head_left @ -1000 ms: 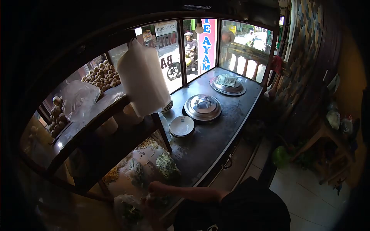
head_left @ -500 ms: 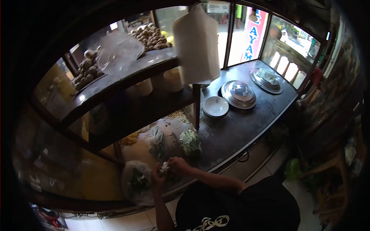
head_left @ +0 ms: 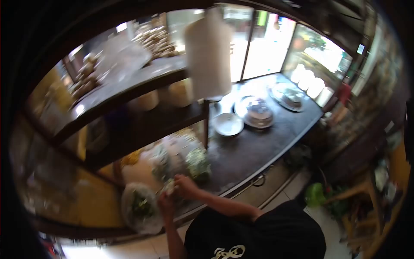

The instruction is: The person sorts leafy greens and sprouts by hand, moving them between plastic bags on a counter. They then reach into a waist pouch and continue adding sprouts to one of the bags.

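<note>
Both my hands meet over the near edge of the counter, their fingers closed around a small whitish crumpled thing (head_left: 170,187), possibly the gathered top of a plastic bag. My left hand (head_left: 166,202) grips it from below, and my right hand (head_left: 186,187) pinches it from the right. Motion blur hides the finger detail. To the left sits a clear plastic bag (head_left: 133,216) with green leaves (head_left: 141,204) inside. Just beyond my hands are a bag of pale green stuff (head_left: 160,162) and a bundle of chopped-looking pale greens (head_left: 198,165).
A white bowl (head_left: 228,124) and metal-lidded dishes (head_left: 255,113) stand on the dark counter (head_left: 241,157). Over its left part runs a shelf (head_left: 129,88) with round brown items (head_left: 157,41). A white bag (head_left: 209,60) hangs in front. A wooden chair (head_left: 366,198) stands right.
The whole view has shifted, so everything sits slightly further left and is more blurred. My hands remain together on the whitish thing.
</note>
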`<state>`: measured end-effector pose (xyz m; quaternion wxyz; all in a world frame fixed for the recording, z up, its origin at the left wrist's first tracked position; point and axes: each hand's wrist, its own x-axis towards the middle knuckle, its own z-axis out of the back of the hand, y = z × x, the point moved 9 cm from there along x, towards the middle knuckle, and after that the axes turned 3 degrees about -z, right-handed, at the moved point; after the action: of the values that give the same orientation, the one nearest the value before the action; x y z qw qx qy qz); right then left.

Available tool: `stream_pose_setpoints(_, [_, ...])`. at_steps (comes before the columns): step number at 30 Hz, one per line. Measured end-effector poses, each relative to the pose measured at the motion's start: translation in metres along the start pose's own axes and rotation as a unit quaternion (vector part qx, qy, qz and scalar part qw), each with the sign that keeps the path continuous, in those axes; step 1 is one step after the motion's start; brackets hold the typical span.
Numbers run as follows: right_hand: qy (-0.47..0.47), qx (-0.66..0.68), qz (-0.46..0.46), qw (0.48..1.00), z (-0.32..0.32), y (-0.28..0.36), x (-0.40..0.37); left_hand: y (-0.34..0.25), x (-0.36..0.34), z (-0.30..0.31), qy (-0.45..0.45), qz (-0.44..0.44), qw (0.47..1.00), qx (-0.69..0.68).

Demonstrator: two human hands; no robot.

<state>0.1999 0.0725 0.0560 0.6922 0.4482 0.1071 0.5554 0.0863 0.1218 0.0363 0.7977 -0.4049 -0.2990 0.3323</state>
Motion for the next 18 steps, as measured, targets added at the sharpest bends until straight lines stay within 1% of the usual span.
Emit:
stream_pose_setpoints(1, [-0.007, 0.000, 0.001, 1.000, 0.008, 0.005, 0.005, 0.001, 0.002, 0.007, -0.046, -0.046, 0.997, -0.051])
stream_pose_setpoints(2, [0.020, -0.011, -0.006, 1.000, 0.014, 0.010, 0.007, 0.019, 0.003, 0.014, -0.064, -0.121, 0.990, -0.023])
stream_pose_setpoints(3, [0.026, -0.018, -0.024, 0.999, 0.014, 0.008, 0.008, 0.001, 0.009, 0.021, -0.038, -0.074, 0.996, 0.040])
stream_pose_setpoints(4, [0.023, 0.012, -0.070, 0.997, 0.015, 0.002, 0.008, 0.007, 0.011, 0.025, -0.052, -0.029, 0.998, 0.004])
stream_pose_setpoints(5, [0.098, 0.006, -0.172, 0.980, 0.011, -0.002, 0.006, 0.017, 0.009, 0.031, -0.067, 0.021, 0.997, -0.027])
stream_pose_setpoints(6, [0.087, 0.008, -0.169, 0.982, 0.011, -0.002, 0.007, 0.015, 0.010, 0.030, -0.061, 0.012, 0.998, -0.030])
stream_pose_setpoints(8, [0.065, 0.008, -0.171, 0.983, -0.001, -0.009, 0.005, 0.011, 0.015, 0.029, -0.077, 0.033, 0.995, -0.057])
stream_pose_setpoints(9, [0.061, 0.115, -0.132, 0.983, -0.011, -0.005, 0.005, 0.007, 0.016, 0.022, -0.068, 0.026, 0.996, -0.058])
stream_pose_setpoints(10, [0.057, 0.221, -0.088, 0.970, -0.014, 0.003, 0.005, 0.002, 0.015, 0.014, -0.050, 0.019, 0.997, -0.047])
stream_pose_setpoints(11, [0.049, 0.221, -0.088, 0.970, -0.016, 0.001, 0.003, 0.000, 0.016, 0.008, -0.035, 0.012, 0.999, -0.037])
stream_pose_setpoints(12, [0.072, 0.431, -0.135, 0.889, -0.027, -0.005, -0.001, 0.004, 0.017, 0.002, -0.016, 0.020, 0.994, -0.106])
stream_pose_setpoints(13, [0.092, 0.619, -0.172, 0.761, -0.035, -0.005, -0.004, 0.013, 0.017, 0.000, -0.011, 0.015, 0.994, -0.105])
stream_pose_setpoints(14, [0.088, 0.619, -0.170, 0.761, -0.029, -0.007, -0.003, 0.016, 0.017, 0.002, -0.014, -0.014, 0.999, -0.039])
stream_pose_setpoints(15, [0.082, 0.494, -0.129, 0.856, -0.017, -0.007, 0.000, 0.020, 0.016, 0.002, -0.020, -0.041, 0.999, 0.027])
stream_pose_setpoints(16, [0.075, 0.356, -0.084, 0.928, -0.008, -0.007, 0.002, -0.013, 0.018, 0.010, 0.005, 0.011, 1.000, 0.004])
stream_pose_setpoints(17, [0.066, 0.208, -0.037, 0.975, -0.002, -0.003, 0.004, -0.002, 0.017, 0.009, 0.005, 0.010, 1.000, 0.004])
stream_pose_setpoints(18, [0.066, 0.209, -0.037, 0.975, -0.002, -0.004, 0.005, 0.024, 0.015, 0.010, -0.008, 0.031, 0.995, 0.089])
